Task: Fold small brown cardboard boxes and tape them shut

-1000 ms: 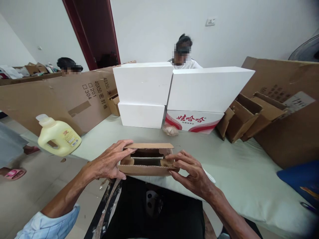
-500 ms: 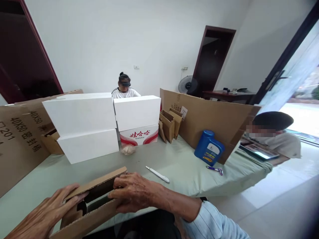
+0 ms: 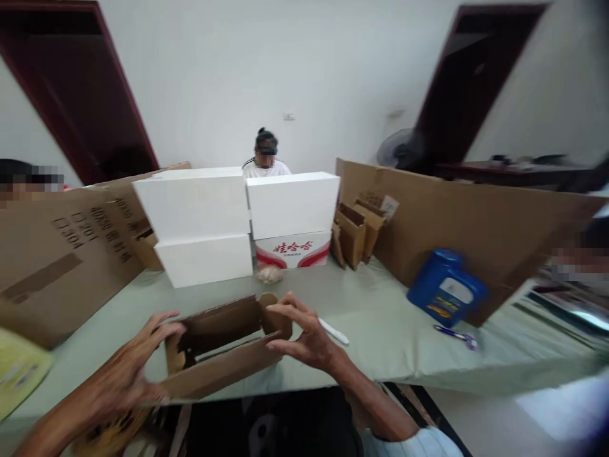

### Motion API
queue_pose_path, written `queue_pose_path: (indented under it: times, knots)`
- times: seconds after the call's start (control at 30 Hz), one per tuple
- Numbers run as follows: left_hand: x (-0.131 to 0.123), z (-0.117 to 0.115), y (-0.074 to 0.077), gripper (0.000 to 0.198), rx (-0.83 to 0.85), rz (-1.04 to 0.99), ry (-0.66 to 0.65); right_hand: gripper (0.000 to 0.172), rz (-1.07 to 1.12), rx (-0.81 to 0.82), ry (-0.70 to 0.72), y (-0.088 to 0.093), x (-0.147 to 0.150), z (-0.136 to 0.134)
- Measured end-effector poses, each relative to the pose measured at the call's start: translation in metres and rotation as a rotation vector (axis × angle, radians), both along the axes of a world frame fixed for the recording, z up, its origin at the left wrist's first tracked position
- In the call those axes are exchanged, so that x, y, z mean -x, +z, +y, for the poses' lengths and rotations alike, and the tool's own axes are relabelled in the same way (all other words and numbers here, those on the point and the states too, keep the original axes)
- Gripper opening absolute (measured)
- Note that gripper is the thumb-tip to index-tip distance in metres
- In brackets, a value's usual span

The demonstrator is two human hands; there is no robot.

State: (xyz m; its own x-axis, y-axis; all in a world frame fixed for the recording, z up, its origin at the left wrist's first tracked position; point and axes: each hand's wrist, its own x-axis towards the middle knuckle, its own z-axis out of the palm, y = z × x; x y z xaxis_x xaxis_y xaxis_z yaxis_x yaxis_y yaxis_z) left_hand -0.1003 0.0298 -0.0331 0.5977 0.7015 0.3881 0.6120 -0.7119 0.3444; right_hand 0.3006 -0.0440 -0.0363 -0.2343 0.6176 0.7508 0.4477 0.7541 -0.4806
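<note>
One open brown carton (image 3: 223, 371) lay aslant at the near edge of the green-covered counter (image 3: 380, 317), left of the middle, its left end lower in view than its right. The left hand (image 3: 124, 362) was spread wide about the left end, fingers toward the far corner and thumb toward the near one; how firmly it gripped, if at all, could not be told. At the other end the right hand (image 3: 311, 333) had thumb and forefinger well parted beside a rounded tab (image 3: 269, 301), though whether they touched the cardboard was unclear. Half a second earlier those right fingers had been curled over the carton's wall; now they had spread, and the mouth showed wider, with a pale strip visible between the long walls. The change appeared to leave the right end freer and the inside easier to see, a sign that the carton was still being handled. The view had also swung left, bringing a yellow bottle (image 3: 21, 371) into sight by the counter's left edge. A white tool (image 3: 335, 331) lay just beyond the right hand, and a blue bottle (image 3: 446, 289) stood toward the right edge. White boxes (image 3: 200, 203) were stacked near the far edge, with a person (image 3: 266, 166) beyond.
</note>
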Motion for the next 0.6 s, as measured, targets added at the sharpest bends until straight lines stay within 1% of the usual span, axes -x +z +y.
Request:
queue_pose_path:
  times: [0.03, 0.1, 0.13, 0.2, 0.27, 0.37, 0.5, 0.6]
  knots:
    - [-0.003, -0.004, 0.01, 0.071, 0.06, 0.024, -0.037, 0.052, 0.028, -0.003, -0.002, -0.001, -0.001, 0.001]
    - [-0.007, -0.009, 0.025, 0.068, 0.144, 0.042, -0.05, 0.049, 0.061, 0.002, -0.015, -0.002, -0.001, 0.004]
    - [-0.01, -0.01, 0.031, 0.066, 0.17, 0.037, -0.049, 0.047, 0.07, 0.005, -0.026, -0.003, -0.001, 0.006]
    - [-0.013, -0.012, 0.036, 0.065, 0.193, -0.016, -0.038, 0.044, 0.075, 0.014, -0.053, -0.005, -0.001, 0.009]
    - [-0.016, -0.013, 0.036, 0.066, 0.201, -0.081, -0.025, 0.044, 0.078, 0.02, -0.082, -0.009, -0.001, 0.01]
    - [-0.018, -0.015, 0.031, 0.067, 0.222, -0.177, 0.013, 0.045, 0.105, 0.027, -0.124, -0.015, 0.001, 0.011]
    - [-0.017, -0.014, 0.022, 0.061, 0.25, -0.291, 0.084, 0.045, 0.178, 0.029, -0.174, -0.025, 0.005, 0.014]
    - [-0.017, -0.009, 0.013, 0.062, 0.22, -0.362, 0.145, 0.043, 0.24, 0.035, -0.203, -0.03, 0.009, 0.018]
